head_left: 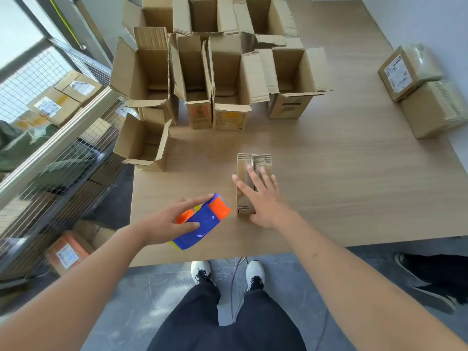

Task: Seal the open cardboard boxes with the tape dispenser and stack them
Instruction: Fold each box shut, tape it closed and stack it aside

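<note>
A small cardboard box [243,163] stands near the table's front edge with its top flaps folded shut. My right hand [260,196] lies flat on those flaps, fingers spread and straight. Just to its left, my left hand [172,221] grips a blue and orange tape dispenser [205,221], held a little above the table beside the box's near end. Several open cardboard boxes [228,79] with raised flaps stand in rows at the back of the table, and one smaller open box [144,145] sits at the left edge.
Two sealed boxes [420,89] are stacked at the table's [354,186] right edge. A wire cage [50,153] with parcels stands to the left. Another person's dark shoe [430,282] is on the floor at right. My own feet stand at the table's front edge.
</note>
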Tool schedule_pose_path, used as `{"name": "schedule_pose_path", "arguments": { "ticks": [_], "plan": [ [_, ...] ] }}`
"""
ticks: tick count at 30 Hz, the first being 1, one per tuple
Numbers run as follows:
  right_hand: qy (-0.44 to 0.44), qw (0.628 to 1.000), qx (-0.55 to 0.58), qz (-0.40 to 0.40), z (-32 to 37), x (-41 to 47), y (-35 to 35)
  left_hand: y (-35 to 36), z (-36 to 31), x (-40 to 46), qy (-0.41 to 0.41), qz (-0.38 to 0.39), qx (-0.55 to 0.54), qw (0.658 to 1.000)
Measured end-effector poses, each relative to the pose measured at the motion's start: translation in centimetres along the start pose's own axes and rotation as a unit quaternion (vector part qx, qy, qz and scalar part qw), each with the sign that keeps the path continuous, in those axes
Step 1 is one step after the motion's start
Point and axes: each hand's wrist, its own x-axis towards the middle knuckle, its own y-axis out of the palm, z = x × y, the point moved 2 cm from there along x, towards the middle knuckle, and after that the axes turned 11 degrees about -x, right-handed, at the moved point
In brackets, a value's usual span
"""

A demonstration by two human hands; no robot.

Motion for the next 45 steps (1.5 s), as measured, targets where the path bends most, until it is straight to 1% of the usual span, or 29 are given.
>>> {"name": "schedule_pose_path", "arguments": {
  "ticks": [2,3,4,5,6,7,8,9,10,11,15,18,21,25,31,35,37,39,43,45],
  "plan": [
    [-0.057,0.998,-0.009,0.009,-0.8,-0.4,-0.5,0.8,-0.6,-0.6,0.027,-0.018,0.011,0.999],
    [-0.085,0.996,0.004,0.001,-1.1,-0.7,-1.0,1.3,-0.9,-0.9,0.043,-0.027,0.014,0.999],
    [-0.111,0.993,0.046,-0.020,-1.1,-1.1,-1.5,1.8,-1.2,-1.3,0.058,-0.039,0.012,0.998],
    [-0.129,0.983,0.123,-0.052,-1.1,-1.6,-2.2,2.3,-1.5,-1.6,0.074,-0.052,0.008,0.996],
    [-0.138,0.961,0.223,-0.083,-0.9,-2.0,-2.9,2.8,-1.9,-2.0,0.092,-0.068,0.005,0.993],
    [-0.135,0.927,0.334,-0.103,-0.9,-2.5,-3.6,3.3,-2.3,-2.3,0.112,-0.085,0.008,0.990],
    [-0.122,0.884,0.440,-0.101,-0.9,-3.0,-4.2,3.8,-2.8,-2.6,0.132,-0.101,0.012,0.986],
    [-0.107,0.844,0.520,-0.083,-0.9,-3.5,-4.8,4.2,-3.2,-2.9,0.150,-0.113,0.019,0.982],
    [-0.100,0.817,0.564,-0.063,-0.9,-3.9,-5.2,4.6,-3.6,-3.1,0.165,-0.122,0.031,0.978],
    [-0.099,0.806,0.581,-0.051,-1.0,-4.3,-5.6,5.0,-4.1,-3.3,0.179,-0.133,0.050,0.974],
    [-0.114,0.800,0.586,-0.060,-2.3,-5.3,-6.7,6.2,-6.0,-3.8,0.242,-0.185,0.140,0.942],
    [-0.131,0.808,0.569,-0.076,-3.5,-6.1,-6.9,6.9,-7.5,-4.0,0.260,-0.201,0.158,0.931],
    [-0.148,0.808,0.562,-0.096,-4.3,-6.9,-7.5,7.6,-8.7,-4.3,0.252,-0.194,0.176,0.932],
    [-0.168,0.811,0.546,-0.121,-4.6,-8.0,-8.3,8.2,-9.8,-4.9,0.234,-0.195,0.168,0.938],
    [-0.149,0.830,0.520,-0.138,-4.8,-8.0,-7.9,8.0,-10.4,-4.6,0.235,-0.157,0.167,0.945],
    [-0.095,0.826,0.530,-0.169,-3.8,-8.0,-7.0,7.3,-10.0,-4.3,0.206,-0.116,0.128,0.963],
    [-0.062,0.829,0.530,-0.168,-3.3,-7.9,-6.3,7.2,-9.5,-4.1,0.180,-0.099,0.112,0.972],
    [-0.016,0.828,0.537,-0.160,-2.7,-8.0,-5.1,7.2,-8.7,-3.8,0.151,-0.083,0.118,0.978],
    [0.083,0.813,0.560,-0.136,-1.9,-8.7,-2.0,6.3,-7.2,-3.5,0.104,-0.038,0.122,0.986],
    [0.122,0.800,0.569,-0.145,-2.5,-9.0,-0.9,5.6,-6.5,-3.7,0.086,-0.020,0.113,0.990]
  ]
}}
